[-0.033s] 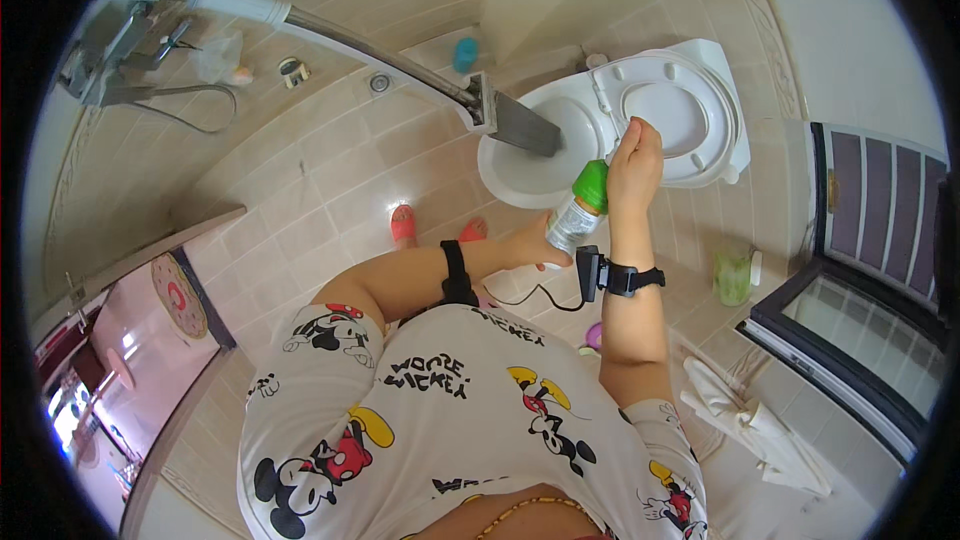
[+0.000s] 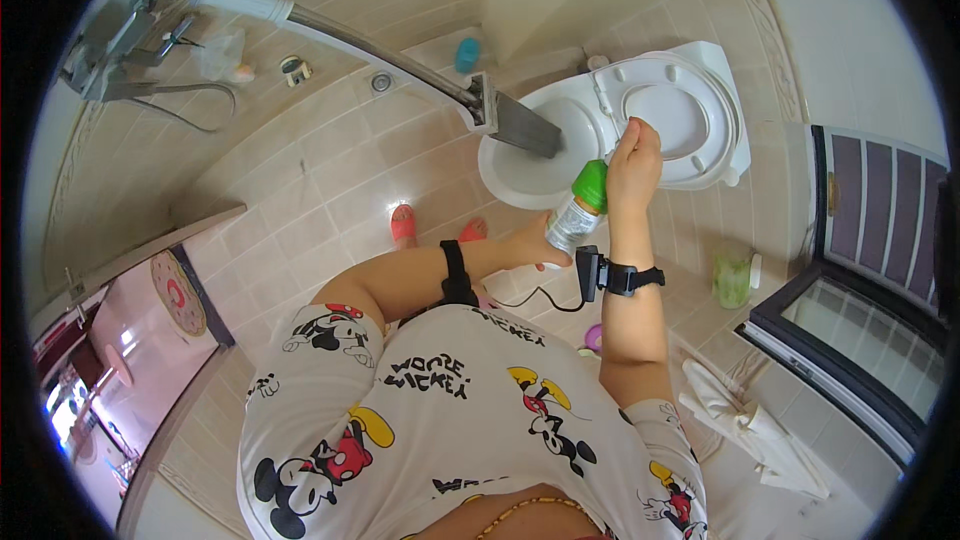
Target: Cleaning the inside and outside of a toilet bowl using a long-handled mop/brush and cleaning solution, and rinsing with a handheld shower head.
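My left hand (image 2: 534,242) is wrapped round the lower end of a white, printed can (image 2: 572,224) with a green top (image 2: 591,183). The can is tilted, its top pointing up and right, over the near side of the white toilet (image 2: 508,178). Beside the green top is my right hand (image 2: 636,168), its fingers curled together. Whatever its fingertips may hold is hidden from this side. A black strap with a small device (image 2: 590,275) sits on my right wrist. The toilet lid (image 2: 668,120) and seat are raised.
A silver-and-white pole (image 2: 385,55) with a flat grey head (image 2: 526,130) slants across to the toilet bowl. A blue container (image 2: 467,55) stands by the wall, a green container (image 2: 735,278) at right. White cloth (image 2: 755,430) lies lower right, near a dark-framed door (image 2: 850,340).
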Motion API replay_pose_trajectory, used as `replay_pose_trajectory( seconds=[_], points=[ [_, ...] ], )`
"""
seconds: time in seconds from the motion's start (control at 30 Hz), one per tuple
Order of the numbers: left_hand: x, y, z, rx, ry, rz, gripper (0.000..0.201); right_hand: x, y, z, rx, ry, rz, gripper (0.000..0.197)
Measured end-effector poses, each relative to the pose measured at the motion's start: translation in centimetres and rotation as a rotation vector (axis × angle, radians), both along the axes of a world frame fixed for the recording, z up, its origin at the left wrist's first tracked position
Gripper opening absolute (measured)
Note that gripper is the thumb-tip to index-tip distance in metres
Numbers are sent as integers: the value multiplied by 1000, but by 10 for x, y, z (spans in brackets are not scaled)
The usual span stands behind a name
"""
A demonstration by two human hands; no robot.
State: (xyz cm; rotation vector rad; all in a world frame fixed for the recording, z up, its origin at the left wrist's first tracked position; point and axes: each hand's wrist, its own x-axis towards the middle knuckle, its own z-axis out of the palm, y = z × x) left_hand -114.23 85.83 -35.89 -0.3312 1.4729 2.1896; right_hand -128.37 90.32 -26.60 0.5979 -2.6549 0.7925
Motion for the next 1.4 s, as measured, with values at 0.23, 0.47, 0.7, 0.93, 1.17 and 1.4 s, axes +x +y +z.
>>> replay_pose_trajectory(
  seconds=[0.23,0.47,0.7,0.93,1.17,1.4],
  points=[
    [-5,-1,12,60,42,-26,59,-6,-1,-3,31,-3,18,24],
    [-25,9,12,72,73,-105,61,-29,26,2,69,9,-94,23],
    [-44,19,18,13,129,-152,61,-39,60,13,-103,-59,-151,25],
    [-60,30,13,-372,557,-99,84,-14,117,73,-486,-162,-69,23],
    [-60,-4,30,-349,239,-118,71,-63,211,146,-551,154,-188,25],
    [28,-108,5,-450,-185,257,44,-193,273,140,-176,581,-371,25]
  ],
)
